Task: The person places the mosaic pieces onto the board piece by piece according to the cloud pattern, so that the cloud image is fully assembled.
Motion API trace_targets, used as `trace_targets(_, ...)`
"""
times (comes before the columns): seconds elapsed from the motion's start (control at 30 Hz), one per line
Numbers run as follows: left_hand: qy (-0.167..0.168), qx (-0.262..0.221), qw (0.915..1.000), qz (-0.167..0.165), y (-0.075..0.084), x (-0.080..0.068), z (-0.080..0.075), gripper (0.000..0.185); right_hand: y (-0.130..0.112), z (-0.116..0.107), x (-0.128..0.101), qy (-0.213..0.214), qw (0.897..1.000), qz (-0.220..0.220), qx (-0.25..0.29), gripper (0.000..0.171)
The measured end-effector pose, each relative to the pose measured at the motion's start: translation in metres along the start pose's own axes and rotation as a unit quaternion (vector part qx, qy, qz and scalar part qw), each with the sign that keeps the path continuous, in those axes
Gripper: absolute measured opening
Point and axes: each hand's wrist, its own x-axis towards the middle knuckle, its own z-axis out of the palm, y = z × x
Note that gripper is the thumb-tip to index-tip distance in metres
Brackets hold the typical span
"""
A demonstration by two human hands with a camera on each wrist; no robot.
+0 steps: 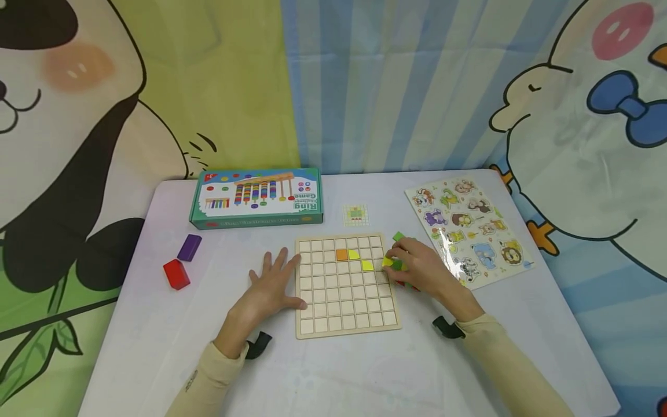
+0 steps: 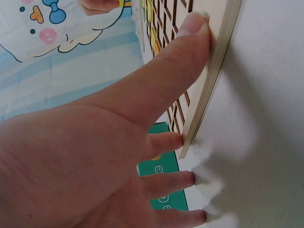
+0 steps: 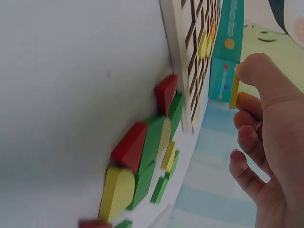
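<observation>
Taking the wooden grid board (image 1: pixel 346 285) as the landmark: far out to its left a red block (image 1: pixel 176 273) and a purple block (image 1: pixel 189 247) lie close together on the white table (image 1: pixel 156 336). Behind the board's left corner stands a green game box (image 1: pixel 256 197), lying flat. The left hand (image 1: pixel 271 285) rests spread and flat on the table against the board's left edge – fingers straight, gripping nothing; the left wrist view shows the thumb (image 2: pixel 187 45) pressed along the board's rim and the other fingers on the cloth beside it. On the board itself, an orange tile (image 1: pixel 341 254) sits in the second row with a yellow tile (image 1: pixel 354 253) just to its right, and another yellow tile (image 1: pixel 367 265) one row nearer and one cell further right. Behind the board, near its far edge, lies a small pattern card (image 1: pixel 356 215). At the board's right edge the right hand (image 1: pixel 419 266) pinches a thin yellow square tile (image 3: pixel 234 92) between thumb and forefinger – held just over the board's right-hand cells. Under that hand, just off the board's right rim, a heap of loose pieces (image 3: pixel 142 156) in red, green and yellow lies on the table. Further right again lies an animal puzzle board (image 1: pixel 469 229)
</observation>
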Motion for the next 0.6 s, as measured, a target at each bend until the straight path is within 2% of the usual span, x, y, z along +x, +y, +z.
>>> trace_targets(0.1, 0.0, 0.005, 1.0, -0.001, 0.0, 0.0, 0.0, 0.112, -0.007, 0.007, 0.005, 0.003, 0.999, -0.033, -0.007, 0.031)
trace_targets(0.27, -0.001, 0.01, 0.9999, -0.003, 0.001, 0.001, 0.0, 0.113, -0.016, 0.017, 0.007, -0.019, 0.997, -0.074, -0.017, 0.032)
trace_targets(0.43, -0.003, 0.005, 1.0, -0.006, 0.002, 0.001, -0.001, 0.113, -0.021, 0.022, 0.007, -0.055, 0.995, -0.077, -0.022, 0.029)
trace_targets(0.6, -0.002, 0.005, 1.0, -0.006, 0.003, 0.001, -0.001, 0.113, -0.023, 0.026, 0.006, -0.073, 0.994, -0.075, -0.033, 0.025)
